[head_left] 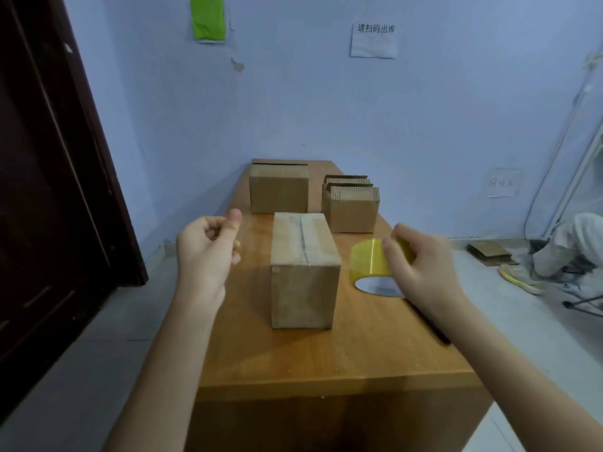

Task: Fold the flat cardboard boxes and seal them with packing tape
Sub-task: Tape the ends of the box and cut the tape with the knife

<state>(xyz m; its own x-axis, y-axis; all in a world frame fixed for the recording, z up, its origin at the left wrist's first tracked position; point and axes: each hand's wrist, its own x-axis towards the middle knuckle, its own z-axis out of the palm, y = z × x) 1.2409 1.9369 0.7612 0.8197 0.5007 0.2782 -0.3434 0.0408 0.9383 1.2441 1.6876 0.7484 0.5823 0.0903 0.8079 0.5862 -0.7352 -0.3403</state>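
The folded box (305,269) stands on the surface (326,360) between the two hands, its long axis running straight away from the person and its taped seam along the top in the same direction. The right hand (421,265) is curled over the roll of yellow packing tape (370,261), which is held tilted just beside the box's right side, its lower rim at or near the surface. The left hand (205,252) hangs over the surface's left edge, fingers loosely curled, thumb raised, nothing held. Both hands are about equally near. Farther back, a second folded box (279,190) and a stack of flat boxes (352,203) are seen. The box's far end is hidden, and a free tape end possibly exists but cannot be made out.
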